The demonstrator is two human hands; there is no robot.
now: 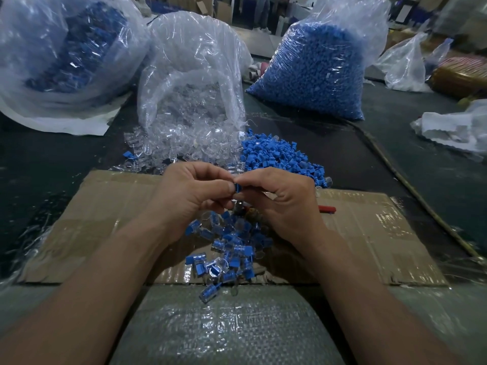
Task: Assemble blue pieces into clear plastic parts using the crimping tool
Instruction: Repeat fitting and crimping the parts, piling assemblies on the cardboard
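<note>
Left hand [193,192], right hand [279,196] fingertips pinched together.

bare forearms, left hand [195,192], right hand [283,198], no sleeves

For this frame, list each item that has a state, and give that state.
left hand: closed, pinching the blue piece.
right hand: closed, pinching the same piece.
blue piece: held between both hands' fingertips.
bag of clear parts: open, contents spilled onto the table.
bag of blue pieces: upright, full.
loose blue pieces: heaped beside the clear parts.
assembled parts: piled on the cardboard.
red-handled tool: lying on the cardboard, unused.
</note>
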